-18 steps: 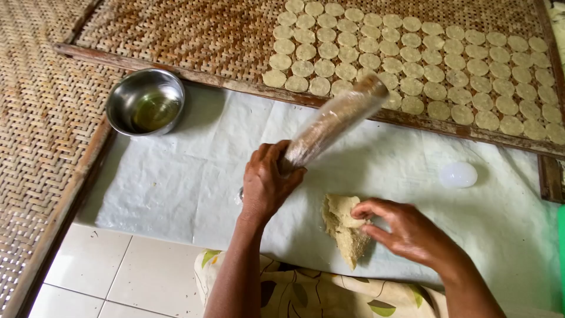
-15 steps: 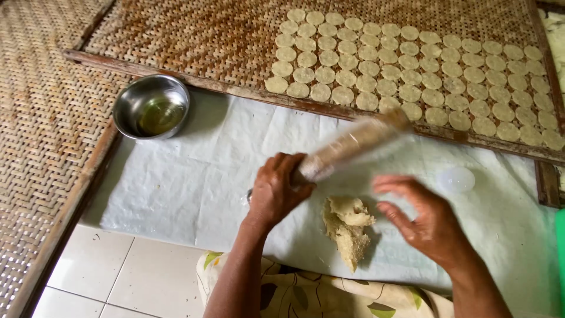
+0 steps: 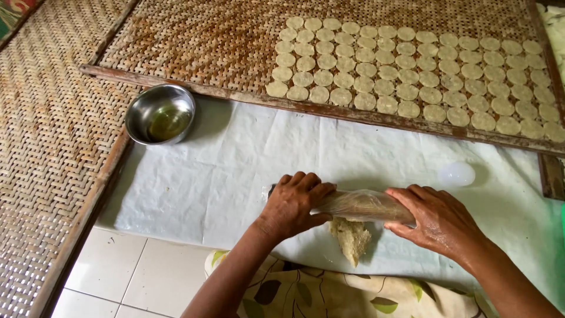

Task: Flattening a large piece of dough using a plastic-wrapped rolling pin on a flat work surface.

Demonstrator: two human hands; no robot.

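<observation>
L hand (image 3: 296, 203) + R hand (image 3: 436, 219) both clamped on plastic-wrapped rolling pin (image 3: 360, 205), lower-center frame, lying horiz. on dough lump (image 3: 351, 238). Dough on white sheet (image 3: 235, 171). Steel bowl (image 3: 160, 113) upper left.

- Soft, even daylight; nothing dim.
- Round steel bowl (image 3: 160, 113) throws a faint shadow to its right on the white sheet (image 3: 235, 165).
- Focus sharp; slight bending at edges.

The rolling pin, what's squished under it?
A lump of pale dough lies under the rolling pin on the white sheet. Only its near part shows; the pin covers the rest. Both hands, left and right, grip the pin's ends.
</observation>
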